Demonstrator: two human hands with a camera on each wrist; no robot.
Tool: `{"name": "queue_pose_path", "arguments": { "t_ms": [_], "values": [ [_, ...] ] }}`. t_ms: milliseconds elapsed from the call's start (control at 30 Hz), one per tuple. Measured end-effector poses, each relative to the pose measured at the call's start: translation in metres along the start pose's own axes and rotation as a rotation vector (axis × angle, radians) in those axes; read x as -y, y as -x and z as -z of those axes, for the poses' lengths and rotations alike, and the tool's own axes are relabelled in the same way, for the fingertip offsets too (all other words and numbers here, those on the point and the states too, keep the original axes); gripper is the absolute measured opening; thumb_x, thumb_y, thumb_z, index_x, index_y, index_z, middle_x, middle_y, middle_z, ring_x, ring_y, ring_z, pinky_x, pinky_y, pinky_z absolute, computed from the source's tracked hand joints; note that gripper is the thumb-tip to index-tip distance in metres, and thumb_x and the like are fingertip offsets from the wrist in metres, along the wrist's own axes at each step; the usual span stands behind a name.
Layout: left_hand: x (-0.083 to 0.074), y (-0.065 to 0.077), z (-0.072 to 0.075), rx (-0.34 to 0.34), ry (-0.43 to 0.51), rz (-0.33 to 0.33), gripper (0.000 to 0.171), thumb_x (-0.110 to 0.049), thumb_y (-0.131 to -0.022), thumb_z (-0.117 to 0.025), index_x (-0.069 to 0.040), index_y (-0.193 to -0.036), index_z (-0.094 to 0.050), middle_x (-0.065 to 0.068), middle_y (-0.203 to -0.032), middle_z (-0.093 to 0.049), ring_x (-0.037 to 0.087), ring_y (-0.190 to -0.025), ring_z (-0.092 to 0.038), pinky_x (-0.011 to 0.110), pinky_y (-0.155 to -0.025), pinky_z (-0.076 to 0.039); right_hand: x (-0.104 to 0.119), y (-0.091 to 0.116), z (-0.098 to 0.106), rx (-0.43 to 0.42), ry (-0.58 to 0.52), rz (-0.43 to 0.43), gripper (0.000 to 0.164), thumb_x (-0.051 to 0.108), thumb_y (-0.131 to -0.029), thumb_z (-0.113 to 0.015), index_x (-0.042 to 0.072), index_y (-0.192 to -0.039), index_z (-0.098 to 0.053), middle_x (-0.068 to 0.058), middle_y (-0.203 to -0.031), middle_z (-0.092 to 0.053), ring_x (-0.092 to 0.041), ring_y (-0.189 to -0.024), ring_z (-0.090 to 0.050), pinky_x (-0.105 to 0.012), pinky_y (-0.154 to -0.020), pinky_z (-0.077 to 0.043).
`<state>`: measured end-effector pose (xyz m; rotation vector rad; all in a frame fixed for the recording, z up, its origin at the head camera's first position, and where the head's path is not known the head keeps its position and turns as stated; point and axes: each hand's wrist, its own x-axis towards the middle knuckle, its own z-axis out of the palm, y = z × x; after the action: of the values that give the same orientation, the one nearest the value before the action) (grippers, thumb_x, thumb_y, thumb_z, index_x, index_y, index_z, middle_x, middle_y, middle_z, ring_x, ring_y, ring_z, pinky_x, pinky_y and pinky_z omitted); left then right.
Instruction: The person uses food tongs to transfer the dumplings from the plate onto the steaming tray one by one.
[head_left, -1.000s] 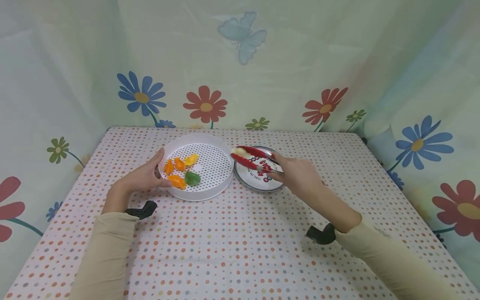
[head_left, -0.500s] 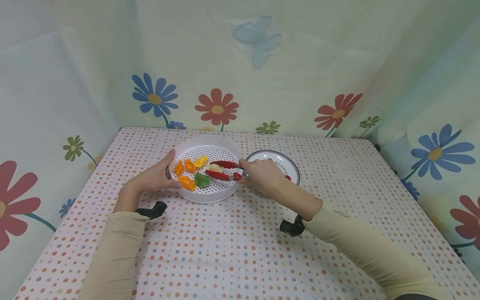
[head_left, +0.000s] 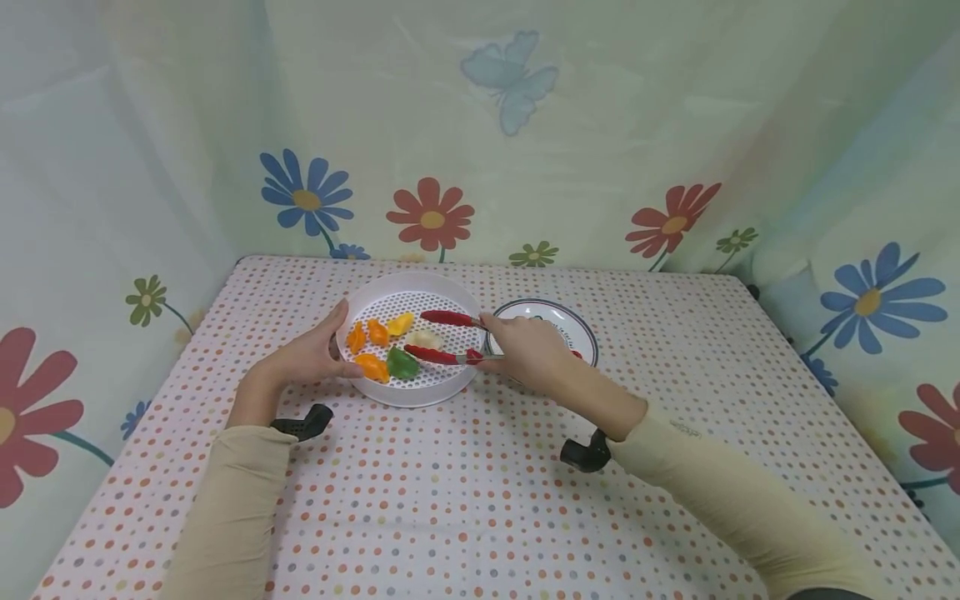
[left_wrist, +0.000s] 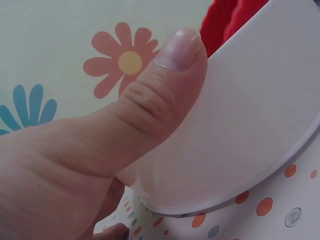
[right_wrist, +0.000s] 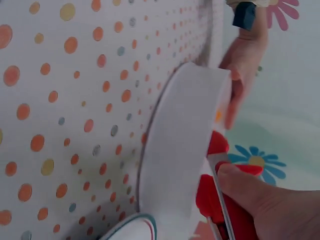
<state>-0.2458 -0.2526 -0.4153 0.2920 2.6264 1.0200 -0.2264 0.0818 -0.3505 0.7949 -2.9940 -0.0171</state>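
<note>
In the head view, a round white steamer basket (head_left: 450,388) with a perforated floor holds several coloured dumplings. Three orange ones, among them an orange dumpling (head_left: 372,367), lie at its left, beside a yellow dumpling (head_left: 401,324) and a green dumpling (head_left: 402,363). A cream-white dumpling (head_left: 425,339) lies on the holes between the spread arms of red-tipped tongs (head_left: 435,356). My right hand (head_left: 528,354) grips the tongs' metal handles. My left hand (head_left: 306,352) holds the basket's left side, its thumb (left_wrist: 165,85) against the white wall in the left wrist view.
Right of the basket, a white plate (head_left: 581,329) with a dark rim line and red print is partly hidden under my right hand. A dotted cloth (head_left: 450,492) covers the table. A flowered curtain (head_left: 600,125) hangs behind and at both sides.
My right hand has carried the cream-white dumpling leftward from over the plate into the basket. The tongs have since spread and let it go. My left hand stays at the basket's side.
</note>
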Motion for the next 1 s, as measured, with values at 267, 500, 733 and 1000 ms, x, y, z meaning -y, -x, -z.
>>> {"name": "queue_pose_path", "arguments": {
  "t_ms": [267,500,733,1000],
  "values": [
    [0.004,0.000,0.000,0.008,-0.014,0.018,0.126,-0.047,-0.071,-0.079,-0.019,-0.152,0.013,0.008,-0.160,0.013,0.033,-0.148,0.005,0.058,-0.117,-0.007,-0.054,0.038,-0.015,-0.190,-0.216,-0.317,0.097,0.047,-0.084,-0.068,0.000,-0.151,-0.016,-0.021,-0.144,-0.044,-0.037,-0.120,-0.056,-0.050,-0.088,-0.052],
    [0.011,0.004,0.008,0.017,-0.001,0.036,0.125,-0.050,-0.072,-0.078,-0.022,-0.152,0.015,0.008,-0.160,0.015,0.036,-0.147,0.006,0.062,-0.115,-0.006,-0.074,0.057,-0.054,-0.130,-0.277,-0.401,0.096,0.046,-0.088,-0.063,-0.005,-0.150,-0.012,-0.025,-0.148,-0.036,-0.040,-0.132,-0.042,-0.055,-0.098,-0.045],
    [0.017,0.003,0.010,0.015,0.014,0.043,0.126,-0.050,-0.071,-0.078,-0.021,-0.151,0.015,0.008,-0.160,0.016,0.036,-0.147,0.006,0.062,-0.115,-0.006,-0.068,0.055,-0.067,-0.098,-0.152,-0.375,0.093,0.049,-0.089,-0.060,-0.004,-0.150,-0.015,-0.027,-0.146,-0.038,-0.040,-0.131,-0.043,-0.055,-0.095,-0.047],
    [0.020,0.003,0.010,0.033,0.011,0.037,0.124,-0.048,-0.074,-0.077,-0.019,-0.151,0.016,0.009,-0.159,0.019,0.038,-0.147,0.008,0.063,-0.114,-0.006,-0.071,0.044,-0.073,-0.041,-0.110,-0.344,0.092,0.050,-0.090,-0.057,-0.006,-0.149,-0.014,-0.028,-0.147,-0.035,-0.042,-0.131,-0.043,-0.055,-0.097,-0.046]
  ]
}}
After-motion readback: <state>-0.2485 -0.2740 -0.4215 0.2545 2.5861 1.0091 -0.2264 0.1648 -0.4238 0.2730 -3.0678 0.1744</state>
